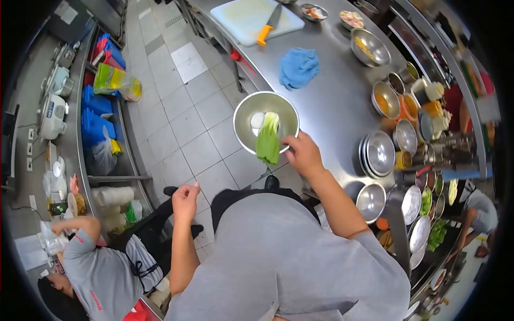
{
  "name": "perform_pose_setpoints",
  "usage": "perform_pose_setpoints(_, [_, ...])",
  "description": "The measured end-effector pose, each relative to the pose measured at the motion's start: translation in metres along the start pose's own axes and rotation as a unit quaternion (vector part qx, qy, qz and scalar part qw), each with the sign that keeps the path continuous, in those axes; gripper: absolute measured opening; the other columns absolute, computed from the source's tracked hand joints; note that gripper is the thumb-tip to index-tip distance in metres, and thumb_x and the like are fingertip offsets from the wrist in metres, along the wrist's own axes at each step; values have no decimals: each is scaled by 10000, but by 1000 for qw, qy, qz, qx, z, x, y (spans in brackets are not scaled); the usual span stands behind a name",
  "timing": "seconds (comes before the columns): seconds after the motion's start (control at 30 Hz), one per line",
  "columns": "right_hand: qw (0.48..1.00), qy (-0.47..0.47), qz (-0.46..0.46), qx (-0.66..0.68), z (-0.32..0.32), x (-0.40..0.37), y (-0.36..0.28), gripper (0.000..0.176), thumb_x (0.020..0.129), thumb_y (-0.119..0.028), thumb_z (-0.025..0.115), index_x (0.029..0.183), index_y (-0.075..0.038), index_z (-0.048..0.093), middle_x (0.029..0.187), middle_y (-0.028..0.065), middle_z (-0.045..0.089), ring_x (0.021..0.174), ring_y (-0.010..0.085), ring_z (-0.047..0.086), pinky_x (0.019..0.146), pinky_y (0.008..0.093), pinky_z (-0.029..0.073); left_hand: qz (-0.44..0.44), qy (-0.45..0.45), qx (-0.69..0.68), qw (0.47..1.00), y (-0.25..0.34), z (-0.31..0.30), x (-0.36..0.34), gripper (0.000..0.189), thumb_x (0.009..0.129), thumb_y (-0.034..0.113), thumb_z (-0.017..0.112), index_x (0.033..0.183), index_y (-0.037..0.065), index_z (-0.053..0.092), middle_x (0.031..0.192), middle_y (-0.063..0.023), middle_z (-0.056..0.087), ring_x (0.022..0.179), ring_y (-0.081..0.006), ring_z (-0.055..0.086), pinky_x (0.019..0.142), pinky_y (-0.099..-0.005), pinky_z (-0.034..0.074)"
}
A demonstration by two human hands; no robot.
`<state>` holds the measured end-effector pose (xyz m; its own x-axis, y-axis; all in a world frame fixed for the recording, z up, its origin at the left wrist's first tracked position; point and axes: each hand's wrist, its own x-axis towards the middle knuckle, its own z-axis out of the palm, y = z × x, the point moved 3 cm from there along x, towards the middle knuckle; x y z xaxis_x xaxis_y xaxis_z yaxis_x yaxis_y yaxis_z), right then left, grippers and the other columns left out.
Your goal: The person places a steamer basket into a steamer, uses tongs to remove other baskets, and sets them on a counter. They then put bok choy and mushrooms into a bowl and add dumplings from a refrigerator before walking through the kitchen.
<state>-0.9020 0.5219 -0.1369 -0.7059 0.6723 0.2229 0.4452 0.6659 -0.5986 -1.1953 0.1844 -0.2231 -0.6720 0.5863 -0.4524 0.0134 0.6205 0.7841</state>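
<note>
One steel bowl (243, 124) is gripped at its rim by the right hand's (303, 155) closed fingers, over the counter's (332, 101) left edge. Greens (267, 144) are already loaded and seemingly still unprocessed. The left hand (184, 200) is loosely curled and empty.

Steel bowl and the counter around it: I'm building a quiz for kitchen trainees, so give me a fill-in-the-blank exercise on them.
1. The right hand holds the steel bowl by its ____.
2. A ____ leafy vegetable hangs over the bowl's edge.
3. The knife on the cutting board has an ____ handle.
4. The cloth lying on the counter is ____.

Missing words: rim; green; orange; blue.
</note>
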Motion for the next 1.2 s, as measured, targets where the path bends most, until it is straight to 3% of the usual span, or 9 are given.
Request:
perform_pose_setpoints(0.23, [997,-53,-23,-53,64,134,4,243,793,-141,784,1018,-166,695,955,142,620,915,376,646,764,488,543,81,179,85,977,10,-14,44,637,896,107,721,1505,40,550,1225,-223,671,1022,-305,683,923,-395,558])
perform_pose_setpoints(0.3, [995,-78,-35,-50,98,174,-3,261,781,-130,795,1021,-160,696,989,144,635,936,378,655,797,490,552,-43,50,82,994,-20,-27,81,671,887,155,741,1514,28,537,1280,-260,668,1090,-364,685,983,-414,547])
perform_pose_setpoints(0.5, [983,-155,-76,-61,169,304,-83,247,790,-149,805,1017,-152,706,957,127,658,953,368,673,803,494,554,-65,-115,197,972,0,-114,200,628,913,238,736,1471,5,569,1306,-288,682,1217,-390,671,1031,-424,537])
perform_pose_setpoints(0.6, [967,-215,-107,-85,202,377,-125,251,789,-173,806,1020,-153,710,939,126,661,943,362,675,793,494,550,43,18,-7,999,21,-167,297,452,985,250,698,1357,-1,655,1160,-220,758,1061,-320,741,930,-402,573])
perform_pose_setpoints(0.67, [955,-233,-153,-106,221,411,-150,243,791,-185,798,1015,-156,709,920,120,664,930,354,677,786,492,546,-46,38,-168,984,106,-210,349,414,1004,238,682,1346,5,662,1102,-208,770,1022,-296,747,895,-389,579])
perform_pose_setpoints(0.73, [960,-222,-152,-81,235,440,-167,237,793,-183,795,1012,-156,707,930,117,669,934,354,678,788,494,546,122,89,-43,988,185,-239,398,521,973,280,723,1403,6,613,1112,-226,758,1055,-334,737,917,-417,576])
perform_pose_setpoints(0.9, [967,-196,-158,-48,247,521,-184,225,791,-187,791,992,-156,694,977,101,683,976,352,679,806,500,547,234,-58,288,927,332,-225,453,674,887,271,800,1449,-5,550,1235,-283,698,1161,-412,683,1001,-462,544])
perform_pose_setpoints(1.1, [984,-135,-116,0,268,621,-123,214,785,-177,788,980,-162,699,968,109,669,979,359,671,811,502,544,277,-87,211,933,382,-195,582,616,853,165,784,1424,38,590,1341,-257,651,1231,-442,626,1065,-460,508])
perform_pose_setpoints(1.2, [996,-33,-77,-37,266,687,-80,230,770,-127,770,988,-167,708,924,116,642,932,363,660,773,493,548,468,48,186,863,447,-222,634,543,859,158,808,1363,44,639,1368,-199,657,1224,-402,641,1061,-452,512])
